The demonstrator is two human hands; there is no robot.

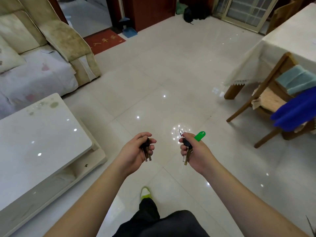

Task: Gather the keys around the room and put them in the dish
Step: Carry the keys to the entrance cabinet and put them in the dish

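My left hand (136,149) is closed around a small bunch of keys (147,153) with black heads; two metal blades hang below the fingers. My right hand (195,149) grips a second bunch of keys (186,155) with a black head, a brass blade and a green plastic tag (199,135) sticking out above the thumb. Both hands are held out over the glossy tiled floor, a forearm's width apart. No dish is in view.
A white glossy coffee table (42,142) stands at the left, with a sofa (39,65) behind it. At the right are a table under a cream cloth (273,53) and a wooden chair (273,100) draped with blue cloth. A red doormat (104,41) lies ahead.
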